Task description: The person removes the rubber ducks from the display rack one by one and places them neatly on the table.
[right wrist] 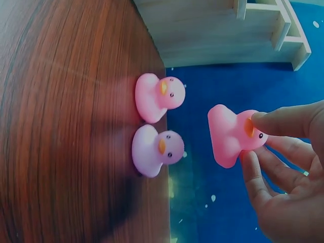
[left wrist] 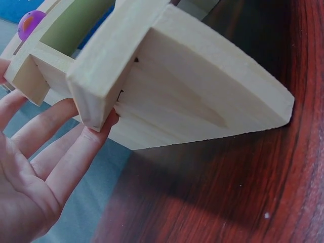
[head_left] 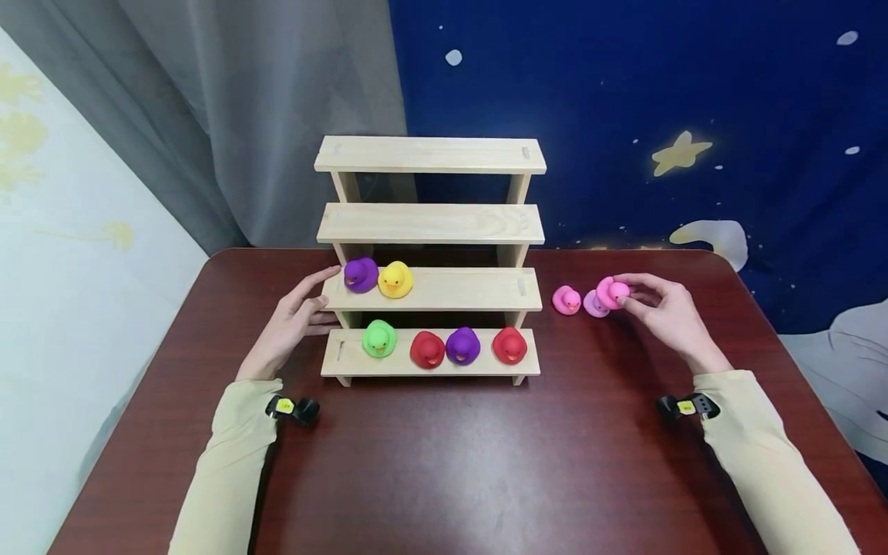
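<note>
Pinching a pink rubber duck (head_left: 612, 293) between thumb and fingers, the right hand (head_left: 662, 312) holds it above the table (head_left: 444, 462) at right of centre in the head view, near 1 other pink duck (head_left: 566, 301) and 1 lilac duck (head_left: 593, 304). At left of centre, the left hand (head_left: 294, 314) rests spread fingers against the left end of the 4-tier wooden shelf (head_left: 465, 290), whose 2 lower tiers, at mid-frame, bear 6 ducks (head_left: 395, 280) in purple, yellow, green and red.
</note>
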The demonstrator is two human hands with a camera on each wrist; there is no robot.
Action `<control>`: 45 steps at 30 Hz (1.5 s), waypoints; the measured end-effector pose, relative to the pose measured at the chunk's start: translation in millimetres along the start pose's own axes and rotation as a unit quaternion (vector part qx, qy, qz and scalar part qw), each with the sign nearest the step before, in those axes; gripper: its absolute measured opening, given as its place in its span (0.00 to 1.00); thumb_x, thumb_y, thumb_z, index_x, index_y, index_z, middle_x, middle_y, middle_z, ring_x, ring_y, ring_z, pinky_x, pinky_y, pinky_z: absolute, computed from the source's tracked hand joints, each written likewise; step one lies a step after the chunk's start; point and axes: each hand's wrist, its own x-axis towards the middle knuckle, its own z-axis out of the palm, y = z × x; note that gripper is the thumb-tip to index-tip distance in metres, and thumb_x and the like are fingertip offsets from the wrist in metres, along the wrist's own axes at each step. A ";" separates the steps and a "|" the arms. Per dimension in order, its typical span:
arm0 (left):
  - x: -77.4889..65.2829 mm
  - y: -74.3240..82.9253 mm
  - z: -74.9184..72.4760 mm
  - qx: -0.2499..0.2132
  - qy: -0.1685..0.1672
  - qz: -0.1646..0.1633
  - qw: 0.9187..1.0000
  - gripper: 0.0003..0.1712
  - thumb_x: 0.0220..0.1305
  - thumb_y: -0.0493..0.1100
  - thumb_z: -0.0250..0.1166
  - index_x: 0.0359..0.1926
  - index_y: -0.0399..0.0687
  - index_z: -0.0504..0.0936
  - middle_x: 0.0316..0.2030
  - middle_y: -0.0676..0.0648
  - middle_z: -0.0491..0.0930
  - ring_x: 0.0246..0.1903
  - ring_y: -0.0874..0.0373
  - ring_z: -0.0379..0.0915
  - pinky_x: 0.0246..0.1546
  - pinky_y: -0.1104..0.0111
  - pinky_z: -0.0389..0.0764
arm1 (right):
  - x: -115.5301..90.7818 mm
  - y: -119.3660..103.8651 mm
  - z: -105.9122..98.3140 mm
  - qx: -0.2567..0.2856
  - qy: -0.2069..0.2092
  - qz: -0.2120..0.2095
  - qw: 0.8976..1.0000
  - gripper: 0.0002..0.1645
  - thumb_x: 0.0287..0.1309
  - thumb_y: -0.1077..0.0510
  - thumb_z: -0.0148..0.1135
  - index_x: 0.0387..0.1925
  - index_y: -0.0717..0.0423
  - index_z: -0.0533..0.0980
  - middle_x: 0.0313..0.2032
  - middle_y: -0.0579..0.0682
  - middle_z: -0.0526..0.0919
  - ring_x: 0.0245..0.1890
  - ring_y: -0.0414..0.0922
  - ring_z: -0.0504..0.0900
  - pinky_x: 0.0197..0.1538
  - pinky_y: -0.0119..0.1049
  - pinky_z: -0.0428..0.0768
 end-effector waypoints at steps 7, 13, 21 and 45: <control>-0.5 0.2 0.6 0.000 0.002 -0.006 1.000 0.27 0.75 0.40 0.43 0.72 0.58 0.62 0.59 0.32 0.68 0.45 0.43 0.80 0.41 0.63 0.81 | 0.7 9.8 -5.3 -0.007 0.002 0.015 1.000 0.22 0.61 0.62 0.64 0.56 0.66 0.76 0.47 0.65 0.79 0.38 0.27 0.79 0.41 0.17 0.73; 0.5 0.2 1.4 0.005 0.003 -0.002 1.000 0.27 0.75 0.40 0.43 0.72 0.58 0.62 0.58 0.31 0.69 0.46 0.41 0.79 0.41 0.63 0.81 | -0.2 17.9 -10.0 -0.020 0.008 0.025 0.999 0.22 0.62 0.62 0.63 0.56 0.67 0.75 0.47 0.66 0.79 0.37 0.26 0.78 0.41 0.16 0.73; -0.2 -0.2 2.8 0.010 0.006 -0.007 1.000 0.27 0.75 0.40 0.43 0.72 0.58 0.62 0.58 0.30 0.69 0.45 0.42 0.80 0.41 0.63 0.81 | -4.2 26.7 -13.7 -0.016 0.017 0.035 0.999 0.21 0.62 0.63 0.62 0.56 0.68 0.75 0.44 0.62 0.81 0.36 0.26 0.79 0.39 0.17 0.73; 0.6 -0.9 2.7 0.001 0.013 0.003 1.000 0.26 0.76 0.41 0.43 0.72 0.58 0.63 0.59 0.34 0.68 0.44 0.45 0.81 0.41 0.64 0.81 | 1.0 61.8 -5.4 -0.008 0.002 0.067 0.998 0.22 0.60 0.67 0.61 0.55 0.72 0.74 0.46 0.71 0.78 0.32 0.24 0.78 0.37 0.17 0.73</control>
